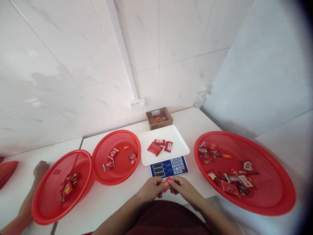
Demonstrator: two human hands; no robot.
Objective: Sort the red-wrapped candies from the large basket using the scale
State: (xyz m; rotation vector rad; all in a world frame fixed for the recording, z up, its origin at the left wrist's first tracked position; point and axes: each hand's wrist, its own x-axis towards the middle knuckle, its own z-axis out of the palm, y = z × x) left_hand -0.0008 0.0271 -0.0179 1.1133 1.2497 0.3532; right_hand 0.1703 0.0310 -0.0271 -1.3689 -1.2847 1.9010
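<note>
My left hand (pixel 153 188) and my right hand (pixel 180 186) meet in front of my body, both closed on one small red packet (pixel 167 183). Fingers and thumbs cover much of the packet. Just beyond them stands a digital scale (pixel 168 166) with a blue keypad and dark displays. Its white tray (pixel 146 156) carries several red packets (pixel 155 148) lying flat. To the right is a large red plastic basket (pixel 271 182) with several red, dark and white wrapped packets (pixel 231 187) inside.
Two more red baskets stand left, one (pixel 116 133) by the scale and one (pixel 88 182) nearer me, both holding packets. A cardboard box (pixel 160 125) with packets sits behind the tray. A clear bottle (pixel 199 99) stands in the corner. Another person's arm (pixel 29 199) rests at far left.
</note>
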